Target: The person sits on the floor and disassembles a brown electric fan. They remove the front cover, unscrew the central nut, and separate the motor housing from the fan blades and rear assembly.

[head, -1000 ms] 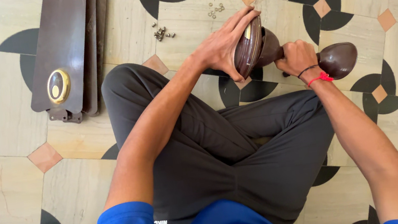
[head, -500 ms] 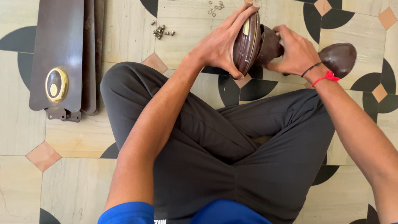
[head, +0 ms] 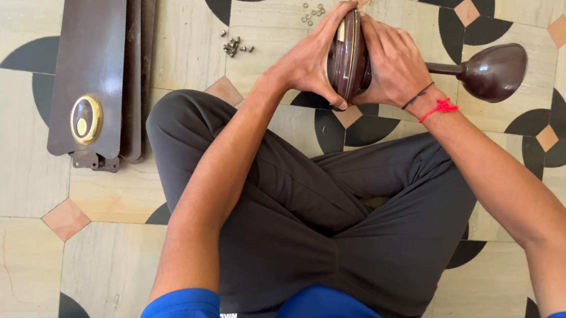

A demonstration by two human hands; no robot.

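I sit cross-legged on a patterned tile floor. A dark brown ceiling fan motor housing [head: 347, 57], disc-shaped with a gold rim, stands on edge in front of my knees. My left hand [head: 311, 62] cups its left face, fingers spread over the top. My right hand [head: 392, 63] presses against its right side, covering the cup behind it. A thin rod runs right from the housing to a brown bell-shaped canopy cover [head: 495, 72] lying clear of both hands.
Stacked brown fan blades [head: 95, 67] with a gold oval badge lie at the upper left. Small screws [head: 234, 45] and washers [head: 312, 13] are scattered on the tile beyond the housing. My dark-trousered legs fill the middle.
My right hand has left the rod near the canopy cover and moved left onto the housing's right side. The canopy cover now shows fully. My left hand has stayed on the housing.
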